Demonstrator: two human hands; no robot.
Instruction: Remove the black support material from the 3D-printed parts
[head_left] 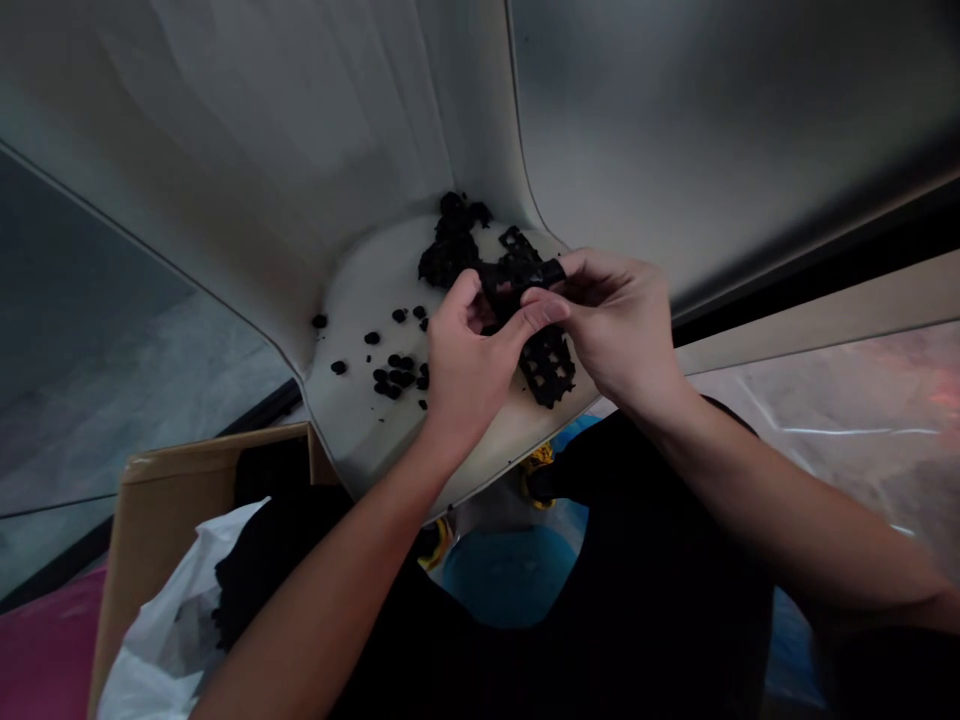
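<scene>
My left hand (469,350) and my right hand (622,325) are both closed on a dark black rubber-like piece (510,280), held between thumbs and fingers over a pale chair seat (457,470). What exactly the piece is, I cannot tell. Partly hidden under my hands lies a flat black strip with a grid of holes (547,370). Behind my left hand sits a heap of black pieces (450,245). Left of that hand, several small round black bits (394,380) lie scattered, some clustered together.
The chair's tall pale back (315,110) rises behind the seat, and a pale padded panel (637,120) stands at the right. At lower left is a cardboard box (154,490) with a white plastic bag (165,620). A blue round thing (510,575) shows on the floor between my legs.
</scene>
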